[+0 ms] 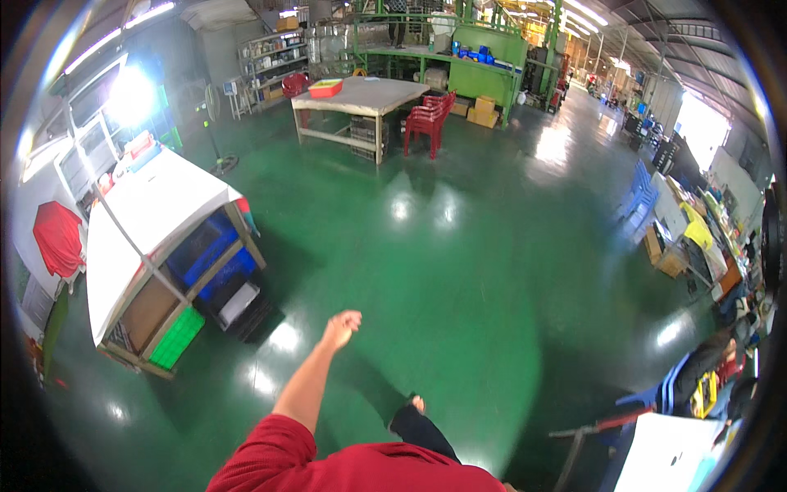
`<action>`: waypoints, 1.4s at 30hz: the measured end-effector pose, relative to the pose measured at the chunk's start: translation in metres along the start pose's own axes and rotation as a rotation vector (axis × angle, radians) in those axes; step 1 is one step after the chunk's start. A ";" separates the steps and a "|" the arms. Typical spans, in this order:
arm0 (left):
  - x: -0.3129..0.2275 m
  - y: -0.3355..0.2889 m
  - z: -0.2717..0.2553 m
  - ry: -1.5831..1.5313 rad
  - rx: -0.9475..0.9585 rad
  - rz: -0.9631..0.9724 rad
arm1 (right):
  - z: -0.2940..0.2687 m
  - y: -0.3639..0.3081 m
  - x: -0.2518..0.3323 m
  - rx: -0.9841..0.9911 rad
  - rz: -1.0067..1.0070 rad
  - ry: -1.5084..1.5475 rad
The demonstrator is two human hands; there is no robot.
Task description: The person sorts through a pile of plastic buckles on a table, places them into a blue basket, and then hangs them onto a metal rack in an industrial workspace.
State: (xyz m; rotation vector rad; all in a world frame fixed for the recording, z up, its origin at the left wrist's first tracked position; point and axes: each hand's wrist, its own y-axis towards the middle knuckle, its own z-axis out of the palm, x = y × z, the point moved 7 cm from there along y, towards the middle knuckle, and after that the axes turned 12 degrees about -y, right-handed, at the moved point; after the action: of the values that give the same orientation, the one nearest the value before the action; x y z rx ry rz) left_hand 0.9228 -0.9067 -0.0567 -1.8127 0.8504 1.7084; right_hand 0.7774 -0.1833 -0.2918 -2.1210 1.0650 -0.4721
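Observation:
My left hand [342, 328] is out in front of me over the green floor [459, 287], at the end of a bare forearm and a red sleeve. Its fingers are curled in, and I see nothing held in them. It touches nothing. Closest to it on the left is a dark crate [250, 312] on the floor beside a white-topped table [156, 205]. One of my legs, in dark trousers [422, 430], is stretched forward below the hand. My right hand does not show.
Blue bins [209, 250] and a green crate [178, 338] sit under the left table. Ahead are a wooden table [361, 96] with a red tray [325, 88] and stacked red chairs [429, 121]. Blue chairs [638, 197], cluttered benches and a white-topped table [668, 455] line the right.

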 end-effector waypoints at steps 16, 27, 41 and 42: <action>0.258 0.175 -0.113 1.383 0.884 -1.011 | -0.708 0.427 0.124 -0.572 -0.094 0.547; 0.029 1.005 0.396 0.442 0.415 -0.097 | -0.620 0.518 -0.072 0.254 0.605 0.696; 0.272 1.139 0.364 0.929 0.805 -0.918 | -1.276 1.017 -0.246 -0.728 0.149 0.372; 0.273 1.146 0.346 0.944 0.773 -1.027 | -1.336 1.046 -0.232 -0.729 0.081 0.472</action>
State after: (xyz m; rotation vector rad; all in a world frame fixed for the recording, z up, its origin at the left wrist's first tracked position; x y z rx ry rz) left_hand -0.1487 -1.4577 -0.2926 -1.8552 0.5550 -0.1602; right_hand -0.7208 -0.9998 -0.1429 -2.6413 1.7944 -0.6316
